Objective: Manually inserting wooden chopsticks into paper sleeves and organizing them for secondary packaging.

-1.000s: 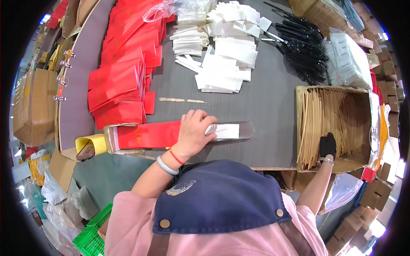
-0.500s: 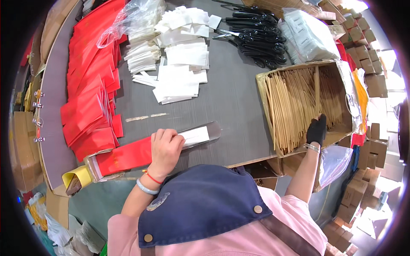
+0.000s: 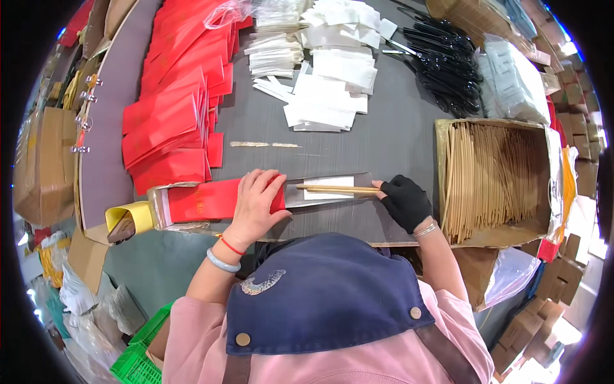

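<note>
My left hand [image 3: 257, 200] rests with its fingers stretched out on a red paper sleeve [image 3: 208, 200], near the sleeve's right end. Under and beyond that end lies a clear plastic sleeve [image 3: 295, 196] with a white paper slip [image 3: 329, 181] on it. In a black fingerless glove, my right hand [image 3: 403, 201] pinches the right ends of wooden chopsticks [image 3: 339, 189], which lie lengthwise over the slip and point left toward the red sleeve. The chopsticks' left tips stop just short of my left hand.
Right of my gloved hand stands a cardboard box [image 3: 442, 185] of loose wooden chopsticks. Red sleeves [image 3: 169, 121] are piled at left, white paper slips [image 3: 326, 99] at centre back, shiny black items [image 3: 448, 61] at back right beside a bagged stack [image 3: 515, 80]. A yellow tube [image 3: 137, 219] juts at the left edge.
My right hand has come left out of the box, bringing chopsticks over the clear sleeve. My left hand has opened from a pinch and now lies on the red sleeve. The whole view has shifted.
</note>
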